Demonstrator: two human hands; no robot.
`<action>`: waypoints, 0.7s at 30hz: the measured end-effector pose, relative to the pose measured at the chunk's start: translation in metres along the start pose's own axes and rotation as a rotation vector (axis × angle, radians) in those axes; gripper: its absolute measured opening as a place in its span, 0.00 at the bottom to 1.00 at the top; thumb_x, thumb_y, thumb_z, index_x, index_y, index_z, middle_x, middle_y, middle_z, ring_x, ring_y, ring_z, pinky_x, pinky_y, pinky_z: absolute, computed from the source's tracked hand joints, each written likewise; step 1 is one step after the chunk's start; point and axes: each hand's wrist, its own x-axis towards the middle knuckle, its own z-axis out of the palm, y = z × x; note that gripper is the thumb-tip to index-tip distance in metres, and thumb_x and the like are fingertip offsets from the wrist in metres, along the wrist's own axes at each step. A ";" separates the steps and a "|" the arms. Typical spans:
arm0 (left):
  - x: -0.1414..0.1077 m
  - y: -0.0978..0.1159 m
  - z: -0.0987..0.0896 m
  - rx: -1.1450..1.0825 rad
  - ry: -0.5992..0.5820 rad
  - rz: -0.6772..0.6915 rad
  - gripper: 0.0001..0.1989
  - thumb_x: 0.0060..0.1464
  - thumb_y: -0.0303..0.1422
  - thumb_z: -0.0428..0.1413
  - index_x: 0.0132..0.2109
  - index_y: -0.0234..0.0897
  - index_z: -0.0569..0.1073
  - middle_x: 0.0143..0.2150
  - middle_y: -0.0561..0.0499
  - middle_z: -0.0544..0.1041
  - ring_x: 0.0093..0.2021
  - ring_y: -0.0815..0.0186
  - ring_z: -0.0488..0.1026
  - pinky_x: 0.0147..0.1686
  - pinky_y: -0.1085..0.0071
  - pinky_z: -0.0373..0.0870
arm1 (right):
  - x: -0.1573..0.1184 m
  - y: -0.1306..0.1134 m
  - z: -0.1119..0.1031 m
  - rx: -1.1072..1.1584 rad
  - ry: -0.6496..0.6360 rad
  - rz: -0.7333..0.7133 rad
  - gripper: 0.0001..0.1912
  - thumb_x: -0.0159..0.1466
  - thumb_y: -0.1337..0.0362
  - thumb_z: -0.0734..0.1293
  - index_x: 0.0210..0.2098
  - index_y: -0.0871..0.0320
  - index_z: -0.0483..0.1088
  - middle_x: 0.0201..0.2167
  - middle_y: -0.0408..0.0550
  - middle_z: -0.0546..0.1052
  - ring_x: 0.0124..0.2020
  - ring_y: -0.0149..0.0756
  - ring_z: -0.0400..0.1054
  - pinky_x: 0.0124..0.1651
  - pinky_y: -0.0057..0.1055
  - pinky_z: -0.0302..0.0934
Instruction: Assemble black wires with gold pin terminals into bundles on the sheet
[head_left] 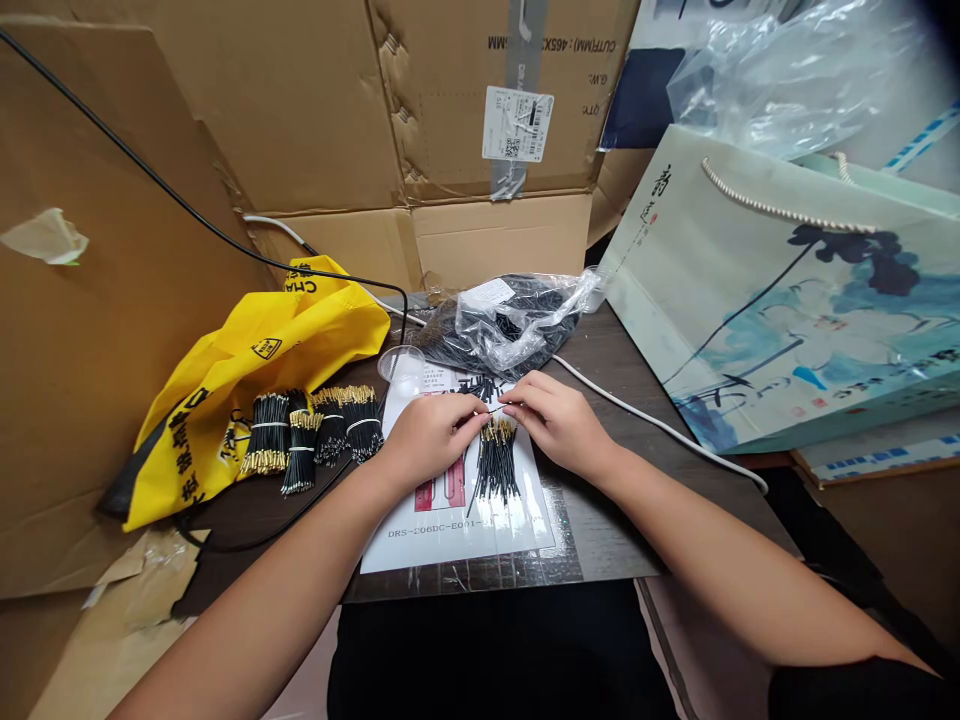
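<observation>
My left hand (431, 430) and my right hand (559, 420) meet over a printed sheet, fingertips pinched close together. Between them runs a short thin black wire (495, 408), its ends hidden by the fingers. Just below my fingertips a pile of black wires (498, 470) with gold-coloured terminals at the upper end lies on the sheet (465, 545). Small black pieces (480, 388) are scattered on the paper behind my hands. A clear plastic bag (502, 325) full of black parts sits beyond them.
Several banded wire bundles (268, 435) with gold terminals lie at left beside a yellow bag (262, 345). A white cable (660, 425) crosses the table on the right, near a paper gift bag (787, 310). Cardboard (480, 130) walls the back, and a black cable (150, 165) hangs across the left.
</observation>
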 end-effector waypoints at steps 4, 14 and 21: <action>0.000 -0.001 0.001 -0.019 0.014 0.025 0.08 0.62 0.35 0.53 0.42 0.41 0.77 0.39 0.55 0.80 0.40 0.69 0.76 0.41 0.70 0.69 | 0.000 0.000 0.000 -0.078 -0.057 0.016 0.07 0.69 0.67 0.61 0.41 0.59 0.71 0.36 0.48 0.72 0.37 0.34 0.67 0.41 0.31 0.62; 0.000 0.002 0.003 -0.065 -0.021 0.041 0.10 0.63 0.34 0.51 0.44 0.40 0.76 0.40 0.53 0.80 0.40 0.67 0.75 0.42 0.68 0.69 | 0.001 -0.003 0.003 -0.249 -0.096 -0.048 0.10 0.70 0.66 0.59 0.38 0.60 0.72 0.35 0.50 0.74 0.36 0.36 0.67 0.40 0.32 0.62; 0.001 0.004 -0.002 -0.055 0.037 0.023 0.09 0.63 0.33 0.52 0.42 0.39 0.76 0.40 0.53 0.80 0.40 0.67 0.76 0.41 0.69 0.69 | -0.002 0.005 0.002 -0.164 -0.013 -0.097 0.09 0.69 0.67 0.62 0.46 0.58 0.72 0.36 0.49 0.78 0.37 0.36 0.70 0.42 0.34 0.64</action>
